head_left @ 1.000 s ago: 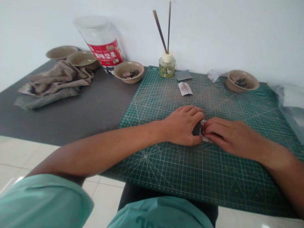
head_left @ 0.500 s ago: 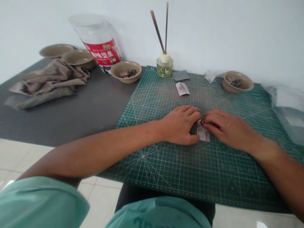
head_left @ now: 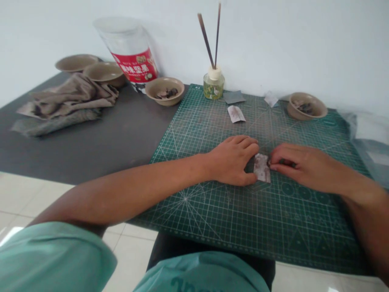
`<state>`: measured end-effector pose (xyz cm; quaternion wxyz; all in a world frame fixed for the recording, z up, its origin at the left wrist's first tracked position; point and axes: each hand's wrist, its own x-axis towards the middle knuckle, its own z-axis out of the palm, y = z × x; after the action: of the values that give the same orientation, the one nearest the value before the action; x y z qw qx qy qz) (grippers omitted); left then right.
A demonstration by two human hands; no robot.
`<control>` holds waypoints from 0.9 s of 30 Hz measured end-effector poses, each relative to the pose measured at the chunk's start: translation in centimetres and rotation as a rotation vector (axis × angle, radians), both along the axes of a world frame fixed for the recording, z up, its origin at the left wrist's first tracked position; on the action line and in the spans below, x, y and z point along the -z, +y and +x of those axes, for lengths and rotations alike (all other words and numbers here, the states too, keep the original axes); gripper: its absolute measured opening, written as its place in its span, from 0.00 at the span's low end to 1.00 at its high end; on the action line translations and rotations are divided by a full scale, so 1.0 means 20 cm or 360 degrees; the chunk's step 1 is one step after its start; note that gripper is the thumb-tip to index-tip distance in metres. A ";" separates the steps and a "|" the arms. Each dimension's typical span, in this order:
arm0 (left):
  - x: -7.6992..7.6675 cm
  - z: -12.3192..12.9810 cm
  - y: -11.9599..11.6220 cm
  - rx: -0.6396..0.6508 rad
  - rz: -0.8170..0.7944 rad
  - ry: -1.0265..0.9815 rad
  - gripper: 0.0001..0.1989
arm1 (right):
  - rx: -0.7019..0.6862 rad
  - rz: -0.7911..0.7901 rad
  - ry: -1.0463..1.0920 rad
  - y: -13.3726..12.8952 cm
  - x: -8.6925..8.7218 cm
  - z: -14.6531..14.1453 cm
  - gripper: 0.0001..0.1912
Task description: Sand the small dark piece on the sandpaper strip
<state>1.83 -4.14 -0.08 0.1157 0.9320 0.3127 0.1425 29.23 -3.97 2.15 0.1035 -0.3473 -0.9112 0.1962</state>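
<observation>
A small white paper packet with brown marks (head_left: 261,168) lies on the green cutting mat (head_left: 194,202), between my hands. My left hand (head_left: 232,160) rests on the mat with curled fingers, its thumb close to the packet's left edge. A dark patch (head_left: 250,166) shows under those fingers, and I cannot tell what it is. My right hand (head_left: 299,168) lies just right of the packet, its fingertips at the packet's right edge. A small dark piece (head_left: 282,163) shows between its fingers.
Behind my hands lie a paper slip (head_left: 236,114), a grey square (head_left: 234,96) and a white scrap (head_left: 271,99). Beyond stand a reed diffuser bottle (head_left: 213,85) and two bowls holding dark pieces (head_left: 164,91) (head_left: 306,106). A plastic bag (head_left: 364,142) lies at the mat's right.
My right hand has moved right, off the top of the packet, so more of the packet shows. My left hand has stayed nearly still.
</observation>
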 end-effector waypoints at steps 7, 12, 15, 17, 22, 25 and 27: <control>0.00 0.00 0.00 -0.0007 -0.0007 -0.0012 0.27 | 0.0121 0.0139 0.0019 -0.03 0.02 -0.04 0.08; 0.00 0.00 0.00 0.0007 -0.0005 -0.0028 0.26 | 0.0051 0.0050 -0.0036 -0.02 0.01 0.00 0.08; 0.01 0.00 0.00 0.0010 0.0002 -0.0041 0.27 | -0.0067 -0.0037 0.0005 -0.04 0.02 -0.02 0.08; 0.01 0.00 0.00 0.0000 0.0004 -0.0036 0.27 | 0.0038 0.0088 0.0022 -0.04 0.03 -0.03 0.08; 0.01 0.00 0.00 0.0016 0.0029 -0.0019 0.27 | 0.0081 0.0143 -0.0023 -0.01 0.01 0.00 0.08; 0.01 0.00 0.00 0.0021 0.0024 -0.0017 0.28 | -0.0140 -0.0002 0.0025 -0.03 0.01 -0.01 0.09; 0.01 0.00 0.00 0.0017 0.0024 -0.0010 0.28 | -0.0128 0.0097 0.0048 -0.04 0.03 -0.03 0.11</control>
<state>1.84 -4.15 -0.19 0.1104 0.9340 0.3063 0.1472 28.54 -4.72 1.52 0.1199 -0.3040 -0.9283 0.1775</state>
